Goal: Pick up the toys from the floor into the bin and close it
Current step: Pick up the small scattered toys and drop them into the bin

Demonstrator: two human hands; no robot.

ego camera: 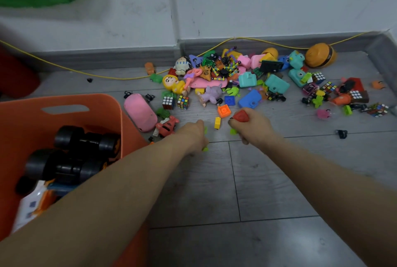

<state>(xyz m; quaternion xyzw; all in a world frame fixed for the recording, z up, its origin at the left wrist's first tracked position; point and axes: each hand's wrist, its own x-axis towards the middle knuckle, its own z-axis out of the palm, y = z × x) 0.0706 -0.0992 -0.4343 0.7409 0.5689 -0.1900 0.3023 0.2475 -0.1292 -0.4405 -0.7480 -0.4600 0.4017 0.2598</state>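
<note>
Right now my right hand [250,126] grips a red toy [241,116], my left hand [196,135] curls around small green pieces [205,149], beside the orange bin [103,103].

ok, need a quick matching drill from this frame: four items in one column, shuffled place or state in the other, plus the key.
Column 1
1. red toy
2. yellow brick
3. black-wheeled truck
4. orange-brown egg shape

Column 2
A. inside the orange bin
B. on the floor between the left hand and the right hand
C. against the baseboard, far right of the pile
D. gripped in the right hand

Pairs: 1-D, 2-B, 3-A, 4-C
</note>
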